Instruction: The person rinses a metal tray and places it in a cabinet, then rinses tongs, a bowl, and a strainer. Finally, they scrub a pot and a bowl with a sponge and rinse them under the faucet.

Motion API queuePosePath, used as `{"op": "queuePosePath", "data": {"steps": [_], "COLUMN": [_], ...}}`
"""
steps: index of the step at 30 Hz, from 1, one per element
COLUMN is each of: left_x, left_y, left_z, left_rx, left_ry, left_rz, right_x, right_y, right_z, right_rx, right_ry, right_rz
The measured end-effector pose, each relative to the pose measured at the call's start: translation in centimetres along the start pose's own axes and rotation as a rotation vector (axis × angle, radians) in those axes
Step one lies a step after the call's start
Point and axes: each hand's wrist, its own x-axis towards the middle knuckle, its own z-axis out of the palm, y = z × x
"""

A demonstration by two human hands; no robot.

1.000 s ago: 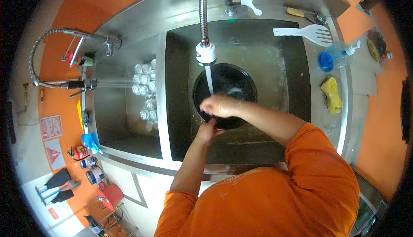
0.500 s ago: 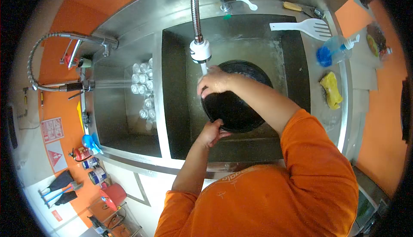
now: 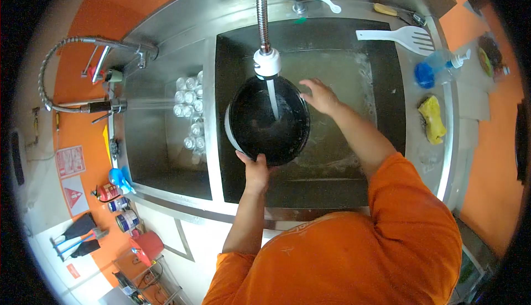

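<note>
A round black pot [image 3: 265,133] is held tilted over the large sink basin, its dark inside facing up. Water from the white faucet head [image 3: 267,63] runs straight into it. My left hand [image 3: 256,172] grips the pot's near rim, thumb on top. Just off the far right side of the rim is my right hand [image 3: 321,96], its fingers apart and holding nothing. Whether a fingertip brushes the rim is hard to tell.
A divider separates a smaller basin where a spray faucet [image 3: 115,106] runs over several clear glasses [image 3: 189,97]. Along the right ledge lie a white slotted turner [image 3: 409,39], a soap pump bottle [image 3: 434,70] and a yellow sponge [image 3: 433,120]. A wooden-handled tool [image 3: 385,9] rests behind.
The pot has shifted left under the faucet stream and turned so its inside shows. My right hand has come off it and moved right; my left hand still grips the rim.
</note>
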Motion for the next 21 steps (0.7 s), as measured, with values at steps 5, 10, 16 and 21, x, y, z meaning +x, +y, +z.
{"op": "queuePosePath", "data": {"steps": [5,10,16,21], "left_x": [1.6,2.5,2.1,2.0], "left_y": [-2.3,-2.9,-0.6,-0.6], "left_z": [-1.4,-0.3,0.7,-0.5], "left_rx": [0.489,0.399,0.478,0.379], "left_ry": [0.184,0.265,0.327,0.302], "left_rz": [0.286,0.595,0.804,0.726], "right_x": [-2.3,-3.2,-2.7,1.0], "right_y": [-2.7,-8.1,-12.9,-7.0], "right_z": [2.2,2.8,1.8,1.5], "right_rx": [-0.559,-0.635,-0.09,-0.89], "right_ry": [-0.005,-0.464,-1.023,-0.232], "right_rz": [-0.536,-0.309,-0.078,-0.459]}}
